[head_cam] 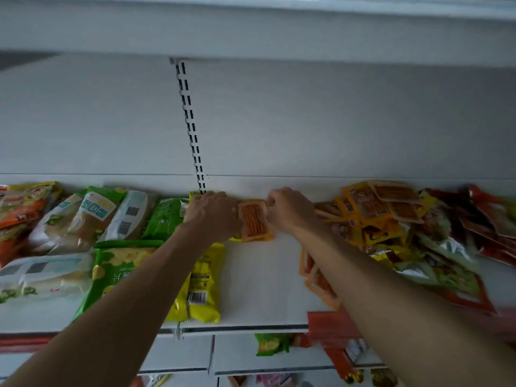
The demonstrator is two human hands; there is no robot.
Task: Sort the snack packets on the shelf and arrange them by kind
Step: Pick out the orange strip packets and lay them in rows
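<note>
Head view, nearest first: at the bottom of the frame a lower shelf (178,356) holds a small green packet (269,343) and some red packets (329,328) at lower right. Both bare forearms reach up from the bottom corners over the front edge of the main shelf (262,277).

At lower left on that shelf lie a white packet (42,275), a green crisp packet (117,270) and a yellow packet (205,286) side by side, partly under the left forearm. Flat orange packs (312,275) lie partly under the right forearm.

Further back, in the middle of the frame, an orange packet (254,220) lies flat on the shelf between the hands. The left hand (212,216) rests knuckles-up against its left edge; its fingers curl away out of sight, so whether they grasp anything cannot be told. The right hand (290,209) has fingers and thumb bent in at the packet's upper right corner, pinching it.

Right of that hand is a loose heap of orange and yellow packets (377,213), with dark red packets (488,219) at the frame's right edge. To the left stand pale bags (83,219), a green bag (164,219) and orange bags (19,210).

Behind is the white back wall with a slotted rail (190,121), and an upper shelf (251,29) across the top.
</note>
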